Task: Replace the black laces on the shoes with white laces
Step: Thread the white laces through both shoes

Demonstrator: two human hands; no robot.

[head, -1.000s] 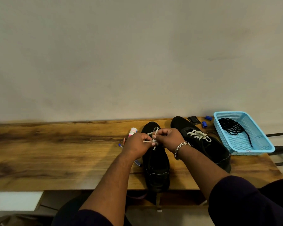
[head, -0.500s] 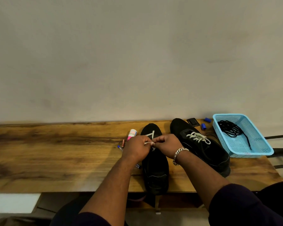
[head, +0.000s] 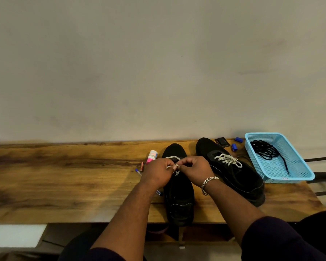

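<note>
Two black shoes stand on the wooden table (head: 64, 185). The left shoe (head: 179, 200) points away from me, and my hands meet over its lacing. My left hand (head: 158, 172) and my right hand (head: 194, 169) each pinch a strand of the white lace (head: 172, 166), fingertips almost touching. A loop of that lace shows by the toe. The right shoe (head: 231, 172) lies at an angle and carries a tied white lace (head: 228, 160). Black laces (head: 267, 151) lie coiled in the blue basket (head: 297, 166).
A small white and pink bottle (head: 152, 156), a brown battery-like stick (head: 142, 166) and a blue pen (head: 138, 171) lie left of my hands. A dark flat item (head: 222, 142) and two blue caps (head: 234, 147) sit by the wall. The basket overhangs the table's right end.
My hands have drawn closer together over the left shoe and sit slightly lower. The lace strands between them have shortened. Shoes and basket stay put.
</note>
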